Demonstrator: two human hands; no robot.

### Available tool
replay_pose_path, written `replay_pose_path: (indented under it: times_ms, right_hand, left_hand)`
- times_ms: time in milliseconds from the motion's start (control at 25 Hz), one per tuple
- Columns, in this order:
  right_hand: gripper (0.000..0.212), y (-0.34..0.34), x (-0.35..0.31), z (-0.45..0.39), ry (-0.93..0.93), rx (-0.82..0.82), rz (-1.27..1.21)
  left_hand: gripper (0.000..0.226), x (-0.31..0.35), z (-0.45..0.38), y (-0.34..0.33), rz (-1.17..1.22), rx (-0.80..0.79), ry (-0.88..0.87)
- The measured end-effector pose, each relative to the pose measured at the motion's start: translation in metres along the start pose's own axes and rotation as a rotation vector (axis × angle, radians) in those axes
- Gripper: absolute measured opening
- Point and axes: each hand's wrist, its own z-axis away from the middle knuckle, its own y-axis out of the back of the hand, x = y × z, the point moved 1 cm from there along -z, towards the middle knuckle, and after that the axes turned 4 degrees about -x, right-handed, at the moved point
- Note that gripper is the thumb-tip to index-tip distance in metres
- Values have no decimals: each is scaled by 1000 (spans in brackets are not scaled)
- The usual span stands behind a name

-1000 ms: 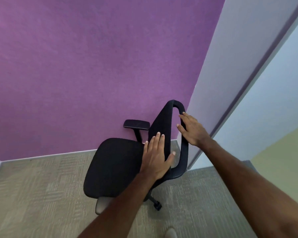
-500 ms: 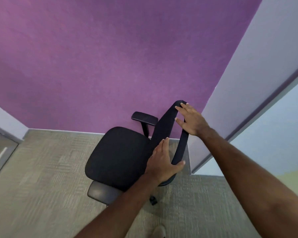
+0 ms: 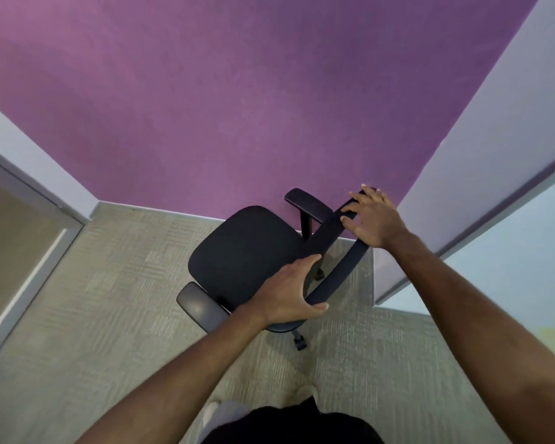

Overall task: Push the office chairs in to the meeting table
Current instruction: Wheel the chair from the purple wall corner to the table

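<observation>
The office chair (image 3: 247,251) stands at the centre of the frame on the carpet (image 3: 109,315), its seat toward the left and its backrest (image 3: 337,251) running diagonally to the right of the seat. Behind it, filling the upper frame, is a wall (image 3: 237,91); the chair sits near its base. 2 armrests flank the seat: 1 (image 3: 308,205) above it, toward the wall, 1 (image 3: 199,306) below and left. The left hand (image 3: 289,293) lies on the backrest's lower end, the right hand (image 3: 370,217) on its upper end. A doorframe (image 3: 29,193) stands at the left edge, and a second wall (image 3: 478,139) rises at the right.
</observation>
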Motion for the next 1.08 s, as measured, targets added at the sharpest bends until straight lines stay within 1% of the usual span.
replay_pose_path:
  times_ms: [120, 200, 360, 480, 640, 720, 840, 960, 1080]
  right_hand:
    - [56, -14, -22, 27, 29, 14, -2]
    - [61, -24, -39, 48, 23, 64, -23]
    - [67, -48, -82, 80, -30, 136, 0]
    - [70, -64, -118, 99, -66, 125, 49]
    - [76, -78, -174, 115, -87, 119, 96]
    - [80, -84, -203, 121, -80, 111, 103]
    - [88, -90, -237, 127, -86, 57, 83]
    - [105, -95, -264, 134, -65, 8, 26]
    - [128, -99, -278, 139, -41, -87, 35]
  left_hand:
    - [105, -21, 29, 9, -48, -43, -43]
    - [104, -37, 47, 15, -92, -72, -69]
    - [104, -77, 83, 35, -218, -129, -72]
    - [103, -109, 107, 52, -294, -145, -82]
    - [102, -154, 138, 79, -392, -102, -95]
    - [103, -176, 153, 94, -436, -57, -105]
    - [102, -206, 170, 113, -518, 29, -124]
    - [106, -230, 179, 130, -590, 89, -145]
    - [118, -242, 181, 142, -634, 144, -121]
